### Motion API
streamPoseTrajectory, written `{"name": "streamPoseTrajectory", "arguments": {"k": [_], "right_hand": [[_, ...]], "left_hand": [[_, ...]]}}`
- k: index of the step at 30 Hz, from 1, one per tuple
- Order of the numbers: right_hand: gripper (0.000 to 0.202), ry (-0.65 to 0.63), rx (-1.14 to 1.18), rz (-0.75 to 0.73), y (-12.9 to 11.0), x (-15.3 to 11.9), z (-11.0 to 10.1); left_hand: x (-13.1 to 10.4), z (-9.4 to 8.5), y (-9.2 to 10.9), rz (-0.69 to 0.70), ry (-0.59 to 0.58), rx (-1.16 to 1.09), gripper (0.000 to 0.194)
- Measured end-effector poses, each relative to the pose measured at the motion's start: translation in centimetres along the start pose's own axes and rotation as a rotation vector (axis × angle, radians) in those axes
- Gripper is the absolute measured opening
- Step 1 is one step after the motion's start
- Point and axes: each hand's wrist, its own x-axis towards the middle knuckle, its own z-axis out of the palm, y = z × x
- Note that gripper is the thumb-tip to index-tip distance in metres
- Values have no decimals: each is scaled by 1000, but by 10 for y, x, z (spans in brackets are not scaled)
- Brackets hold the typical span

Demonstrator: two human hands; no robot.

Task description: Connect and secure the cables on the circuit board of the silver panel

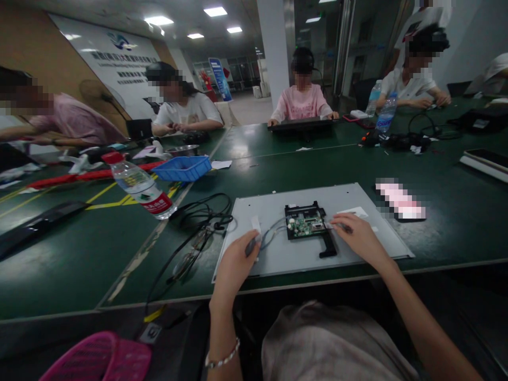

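A flat grey panel [273,259] lies at the table's near edge. On its middle rests a black plastic frame [327,246] holding a green circuit board [307,226]. My left hand [237,260] is closed at the panel's left side around a small dark rounded part [251,246]. Thin grey wires [270,233] run between that part and the board. A white strip [256,224] stands up by the left fingertips. To the right of the board, my right hand [363,238] is closed on a small dark part [343,227], mostly covered by the fingers.
Black cables [206,206] and glasses [186,259] lie left of the panel, near a water bottle [143,190] and blue tray [184,168]. A phone [400,201] lies to the right. Several people sit around the green table [246,159]. A pink basket [107,357] is below left.
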Motion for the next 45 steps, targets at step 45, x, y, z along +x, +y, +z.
{"name": "streamPoseTrajectory", "arguments": {"k": [45], "right_hand": [[24,9,-50,-17,-5,-1,2]], "left_hand": [[-14,29,48,-10,341,227,31]]}}
